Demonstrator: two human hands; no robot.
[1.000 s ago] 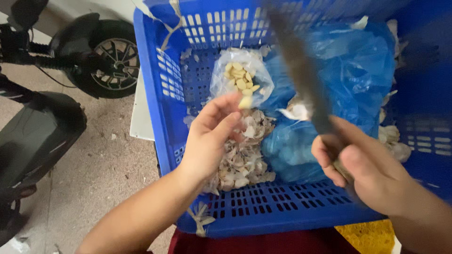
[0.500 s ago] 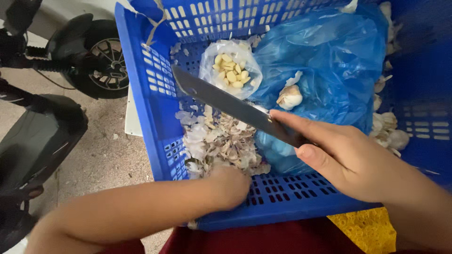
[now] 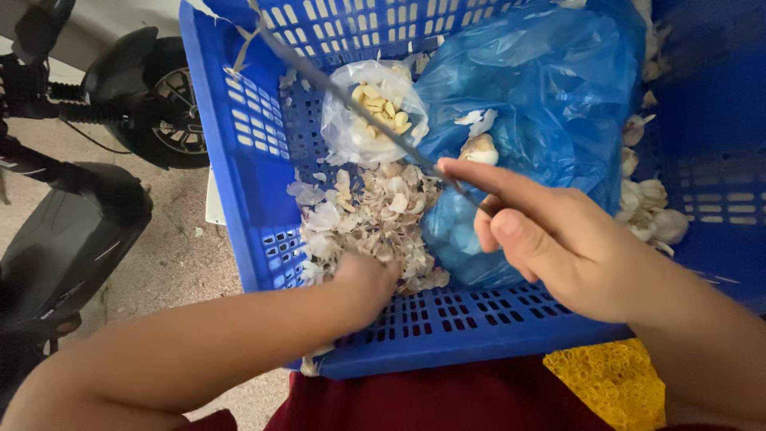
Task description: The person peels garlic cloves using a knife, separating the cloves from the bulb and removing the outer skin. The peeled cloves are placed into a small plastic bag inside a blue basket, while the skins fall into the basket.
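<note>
My right hand [image 3: 558, 247] is closed round the handle of a long knife [image 3: 351, 100], forefinger stretched along its spine, the thin dark blade slanting up and away over the blue plastic crate [image 3: 239, 183] towards its far left corner. My left hand [image 3: 363, 279] is down in the heap of garlic skins [image 3: 371, 219] at the near side of the crate; the fingers are buried, so I cannot tell whether they are spread or pinched on anything.

The worry is that blade. It hangs just above the little clear bag of peeled cloves [image 3: 375, 112] and close to the blue plastic bag [image 3: 542, 104]; both are thin, crinkly film, and I judge a small dip of my wrist would slit either one and spill the contents through the crate's slotted floor. My left forearm lies below and near the edge too, so lifting that hand carelessly could bring it against the steel.

The skins are papery, curled flakes, white to pale pink, loose and light enough to scatter. The peeled cloves look smooth, waxy and yellowish. One whole garlic bulb [image 3: 479, 148] rests on the blue bag, and more unpeeled bulbs [image 3: 650, 211], rounded and dull white, sit against the crate's right wall. The crate is rigid, with a moulded lattice. A yellow mesh [image 3: 606, 375] lies by my lap, and a scooter wheel [image 3: 171, 100] stands on the speckled floor [image 3: 175, 263] to the left
</note>
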